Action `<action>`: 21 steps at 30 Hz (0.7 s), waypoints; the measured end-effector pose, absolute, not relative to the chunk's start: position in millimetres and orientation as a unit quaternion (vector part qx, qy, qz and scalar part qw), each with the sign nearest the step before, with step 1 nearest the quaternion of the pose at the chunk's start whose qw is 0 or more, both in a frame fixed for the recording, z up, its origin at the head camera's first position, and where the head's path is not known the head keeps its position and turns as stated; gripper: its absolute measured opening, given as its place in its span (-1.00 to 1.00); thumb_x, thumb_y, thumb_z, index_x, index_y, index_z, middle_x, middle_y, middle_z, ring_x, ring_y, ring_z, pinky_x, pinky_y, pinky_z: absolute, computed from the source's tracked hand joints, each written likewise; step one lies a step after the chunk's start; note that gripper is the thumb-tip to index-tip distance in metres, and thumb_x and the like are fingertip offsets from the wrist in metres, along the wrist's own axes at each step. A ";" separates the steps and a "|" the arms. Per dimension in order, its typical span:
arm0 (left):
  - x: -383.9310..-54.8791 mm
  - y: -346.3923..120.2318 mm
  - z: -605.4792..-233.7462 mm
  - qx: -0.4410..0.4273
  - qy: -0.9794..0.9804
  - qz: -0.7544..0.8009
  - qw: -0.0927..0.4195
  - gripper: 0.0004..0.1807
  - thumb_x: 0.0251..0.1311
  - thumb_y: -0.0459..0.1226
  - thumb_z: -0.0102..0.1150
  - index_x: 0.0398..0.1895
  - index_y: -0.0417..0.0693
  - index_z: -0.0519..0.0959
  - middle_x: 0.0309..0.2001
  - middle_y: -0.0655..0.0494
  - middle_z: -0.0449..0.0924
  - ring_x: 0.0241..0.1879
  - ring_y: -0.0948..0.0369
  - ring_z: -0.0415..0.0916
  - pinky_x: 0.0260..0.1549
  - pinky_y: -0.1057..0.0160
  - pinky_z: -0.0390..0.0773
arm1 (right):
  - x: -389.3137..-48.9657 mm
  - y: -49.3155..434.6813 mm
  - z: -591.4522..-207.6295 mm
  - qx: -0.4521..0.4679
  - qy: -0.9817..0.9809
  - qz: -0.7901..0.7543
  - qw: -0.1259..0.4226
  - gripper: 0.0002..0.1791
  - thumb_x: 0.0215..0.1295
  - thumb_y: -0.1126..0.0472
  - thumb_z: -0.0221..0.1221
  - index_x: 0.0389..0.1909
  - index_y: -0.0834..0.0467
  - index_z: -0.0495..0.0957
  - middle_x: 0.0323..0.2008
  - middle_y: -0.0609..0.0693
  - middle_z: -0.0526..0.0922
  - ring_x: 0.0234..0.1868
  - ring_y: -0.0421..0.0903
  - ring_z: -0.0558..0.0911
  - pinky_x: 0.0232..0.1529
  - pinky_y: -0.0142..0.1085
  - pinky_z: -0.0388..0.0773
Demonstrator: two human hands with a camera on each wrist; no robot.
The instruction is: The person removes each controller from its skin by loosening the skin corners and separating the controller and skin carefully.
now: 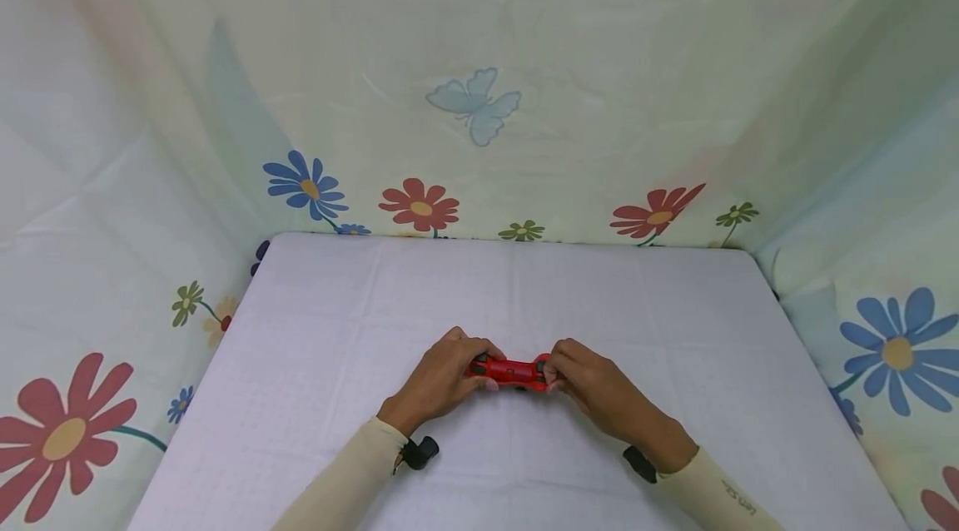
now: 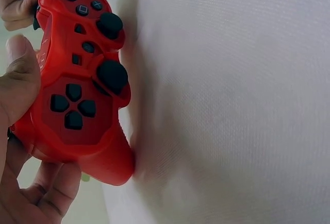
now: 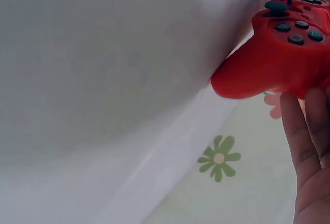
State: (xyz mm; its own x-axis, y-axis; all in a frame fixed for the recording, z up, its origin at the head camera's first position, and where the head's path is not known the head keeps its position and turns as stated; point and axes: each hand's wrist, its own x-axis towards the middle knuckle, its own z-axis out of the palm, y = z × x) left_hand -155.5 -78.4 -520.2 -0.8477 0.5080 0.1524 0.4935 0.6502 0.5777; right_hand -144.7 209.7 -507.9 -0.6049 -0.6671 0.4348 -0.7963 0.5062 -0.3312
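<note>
A red game controller (image 1: 519, 373) stands on edge on the white cloth, its grip tips down against the surface. In the left wrist view the controller (image 2: 77, 74) shows its black direction pad, two sticks and symbol buttons. My left hand (image 1: 448, 370) holds its left end, with the thumb (image 2: 21, 74) along the upper edge and fingers (image 2: 59, 188) at the side. At the other end, my right hand (image 1: 599, 385) pinches it between thumb and fingers. Two fairly straight fingers (image 3: 300, 136) touch its side in the right wrist view; the thumb there is out of sight.
A table (image 1: 337, 298) under a white cloth spreads around both hands. Behind it and on both sides hang curtains (image 1: 479, 15) printed with flowers and a butterfly. Black wrist cameras (image 1: 419, 453) sit at both cuffs.
</note>
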 end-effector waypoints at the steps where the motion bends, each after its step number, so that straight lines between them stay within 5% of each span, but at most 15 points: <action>1: -155.8 -78.4 -520.3 0.276 0.908 0.315 0.012 -0.55 0.15 -0.07 0.58 0.13 0.19 0.73 -0.13 0.29 0.75 -0.16 0.32 0.36 -0.23 0.40 0.47 | -144.5 209.8 -507.4 0.425 -0.860 0.252 0.125 -0.62 0.11 0.36 0.54 -0.25 0.04 0.51 -0.21 -0.19 0.49 -0.14 -0.35 0.50 -0.13 -0.62 0.48; 11: -157.3 -79.8 -517.7 0.271 0.908 0.319 0.027 -0.56 0.17 -0.05 0.56 0.14 0.21 0.72 -0.13 0.30 0.74 -0.15 0.32 0.36 -0.22 0.39 0.47 | -136.4 202.6 -511.8 0.369 -0.871 0.285 0.154 -0.54 -0.08 0.33 0.65 -0.19 0.04 0.63 -0.18 -0.20 0.61 -0.15 -0.29 0.70 -0.19 -0.32 0.73; 21: -155.5 -78.7 -517.2 0.268 0.909 0.318 0.027 -0.55 0.16 -0.06 0.57 0.14 0.20 0.72 -0.13 0.28 0.74 -0.15 0.30 0.36 -0.23 0.39 0.47 | -135.6 198.9 -513.2 0.350 -0.874 0.281 0.186 -0.59 -0.16 0.32 0.67 -0.37 -0.01 0.63 -0.30 -0.22 0.62 -0.23 -0.30 0.60 -0.23 -0.54 0.58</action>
